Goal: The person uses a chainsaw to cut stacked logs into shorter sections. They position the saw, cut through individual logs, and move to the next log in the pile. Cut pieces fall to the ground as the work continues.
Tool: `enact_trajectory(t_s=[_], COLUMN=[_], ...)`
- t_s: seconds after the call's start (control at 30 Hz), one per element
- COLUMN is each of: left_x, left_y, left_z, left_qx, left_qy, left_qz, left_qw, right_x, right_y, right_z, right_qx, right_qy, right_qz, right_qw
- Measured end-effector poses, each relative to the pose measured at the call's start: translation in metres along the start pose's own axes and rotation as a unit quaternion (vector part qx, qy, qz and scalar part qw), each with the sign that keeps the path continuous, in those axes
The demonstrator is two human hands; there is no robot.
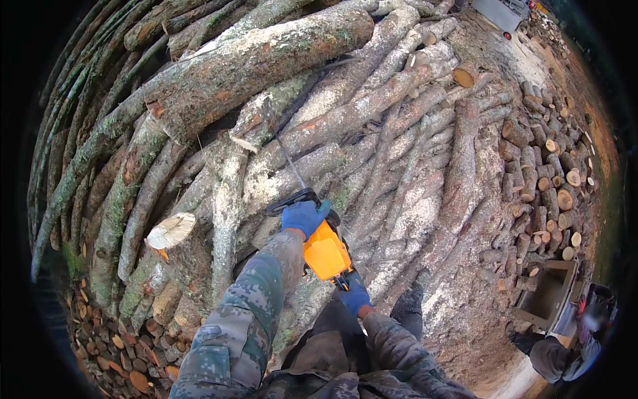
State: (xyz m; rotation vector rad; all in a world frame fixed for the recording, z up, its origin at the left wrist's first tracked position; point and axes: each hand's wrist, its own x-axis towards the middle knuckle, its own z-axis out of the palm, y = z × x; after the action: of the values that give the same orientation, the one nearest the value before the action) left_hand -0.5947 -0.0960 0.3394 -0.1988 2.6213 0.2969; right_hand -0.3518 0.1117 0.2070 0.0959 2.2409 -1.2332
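And here's the left hand (303, 217) in a blue glove, closed round the black front handle (306, 195) of an orange-and-black plastic-bodied chainsaw (325, 253); the right hand (355, 294), blue-gloved too, grips its near end, fingers partly hidden; the saw sits mid-scene, just in front of the person's body, its narrow grey metal guide bar (291, 163) pointing far and slightly left among the timber; whether the tip touches wood, I cannot tell! Camouflage-patterned sleeves (229, 332) reach in from the near side; all around spreads a heap of long, rough-barked logs (372, 146), dusted with pale sawdust; a thick brown log (259, 73) lies across the far left, and a pale sawn log end (171, 231) shows nearer on the left; over on the right, a pile of short round cut logs (555, 193); near right, another person (551, 358) beside an open rectangular trough (564, 292); far right, a grey box-shaped machine (495, 12).
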Motion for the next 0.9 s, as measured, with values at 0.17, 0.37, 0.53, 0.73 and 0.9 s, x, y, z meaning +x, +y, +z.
enact_trajectory(t_s=[0.17,0.37,0.53,0.73,0.9], left_x=[0.010,0.018,0.027,0.037,0.042], left_y=[-0.003,-0.001,-0.003,-0.017,-0.013], left_z=[0.020,0.038,0.052,0.074,0.070], left_qx=[0.005,0.001,-0.003,-0.002,0.001], left_qy=[-0.001,-0.010,-0.003,0.008,-0.023], left_qz=[-0.021,-0.031,-0.022,-0.024,-0.037], left_qw=[1.000,0.999,1.000,1.000,0.999], right_x=[0.022,0.044,0.066,0.090,0.097], right_y=[0.019,0.047,0.063,0.076,0.086], right_z=[0.012,0.035,0.051,0.063,0.072], right_qx=[0.008,0.014,0.031,0.029,0.070], right_qy=[-0.070,-0.034,-0.029,-0.078,-0.097], right_qz=[0.085,0.079,0.078,0.087,0.106], right_qw=[0.994,0.996,0.996,0.993,0.987])
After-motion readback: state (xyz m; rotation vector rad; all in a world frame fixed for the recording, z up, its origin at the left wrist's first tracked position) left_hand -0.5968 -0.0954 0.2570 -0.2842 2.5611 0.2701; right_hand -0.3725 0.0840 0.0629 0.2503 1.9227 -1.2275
